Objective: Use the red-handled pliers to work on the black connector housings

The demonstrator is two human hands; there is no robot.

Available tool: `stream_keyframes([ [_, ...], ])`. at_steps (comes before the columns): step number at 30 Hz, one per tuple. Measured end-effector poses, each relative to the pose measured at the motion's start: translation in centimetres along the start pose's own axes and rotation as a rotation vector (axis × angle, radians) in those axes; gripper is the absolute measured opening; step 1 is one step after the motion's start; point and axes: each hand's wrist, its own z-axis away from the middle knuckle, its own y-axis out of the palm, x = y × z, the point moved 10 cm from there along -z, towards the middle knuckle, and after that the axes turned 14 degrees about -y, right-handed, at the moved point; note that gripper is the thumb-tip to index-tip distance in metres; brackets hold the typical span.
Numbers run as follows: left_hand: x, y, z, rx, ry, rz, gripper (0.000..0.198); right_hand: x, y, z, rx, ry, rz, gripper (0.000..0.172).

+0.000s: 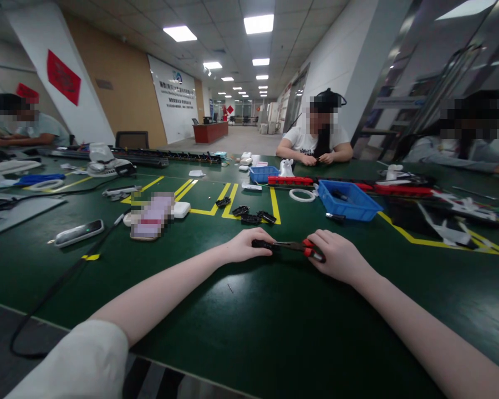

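My right hand [336, 255] is wrapped round the red and black handles of a pair of pliers [291, 245], its jaws pointing left. Between the fingers and thumb of my left hand [249, 245] is a small black part [261, 244]; its exact kind is too small to make out. The plier jaws meet the right end of this part, and I cannot tell whether they grip it. Just beyond my left hand lie several similar black parts [250, 218] in a loose group on the green table [249, 321].
A blue tray [349, 208] with dark pieces inside stands at the right, and a smaller blue tray [264, 176] farther back. Left are a phone [153, 216], a white case [182, 209] and a black cable [62, 288]. A co-worker [316, 138] sits opposite.
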Motion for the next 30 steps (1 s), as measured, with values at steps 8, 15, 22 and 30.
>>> stream_keyframes([
  [8,0.2,-0.5,0.1,-0.045,-0.003,0.002,0.027,0.2,0.5,-0.3,0.015,-0.010,0.058,0.024],
  [15,0.0,-0.4,0.4,-0.032,-0.017,0.017,0.026,0.1,0.7,-0.3,0.047,0.034,-0.025,0.021],
  [22,-0.2,-0.2,0.3,-0.018,-0.048,-0.011,0.027,-0.8,1.4,0.1,0.061,0.106,-0.190,0.021],
  [30,-0.2,0.1,0.1,0.030,-0.155,-0.015,0.025,-1.3,1.8,0.5,0.048,0.148,-0.284,0.022],
])
